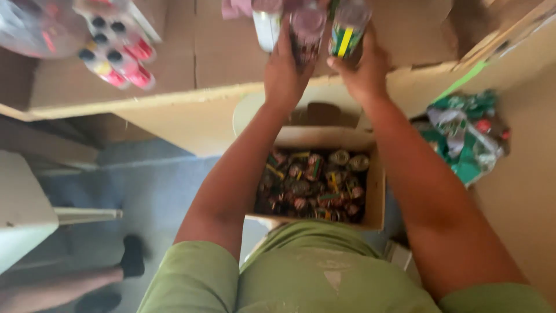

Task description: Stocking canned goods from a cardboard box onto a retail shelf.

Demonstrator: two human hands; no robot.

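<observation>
Above the can-filled box [377, 191], both hands [324, 69] grip small, colourfully labelled cans [346, 32].

2 upright bottles [307, 32] on cardboard shelf [226, 64]

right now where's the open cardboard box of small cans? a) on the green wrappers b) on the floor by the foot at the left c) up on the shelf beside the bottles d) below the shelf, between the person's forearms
d: the cardboard box of cans sits below the shelf, between the forearms, while the left hand and right hand reach up to the bottles.
</observation>
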